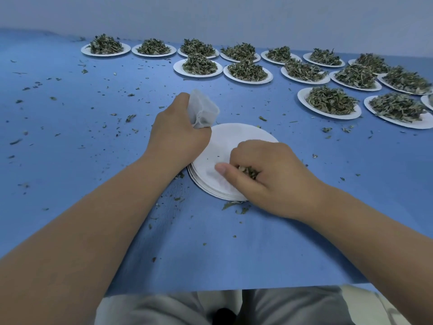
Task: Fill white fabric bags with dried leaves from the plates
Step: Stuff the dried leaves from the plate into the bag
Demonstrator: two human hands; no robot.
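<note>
Both forearms reach forward: left hand (174,134) grips a crumpled white fabric bag (203,109), right hand (264,181) curls round dried green leaves (249,172) on stacked round white plates (234,137). Blue table (70,137) has room leftward; leaf-heaped plates (301,96) crowd far right.

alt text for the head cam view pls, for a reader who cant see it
A person's left hand grips a small white fabric bag while the right hand holds dried leaves over a stack of white plates on a blue table. Many plates heaped with leaves sit at the far side.
</note>
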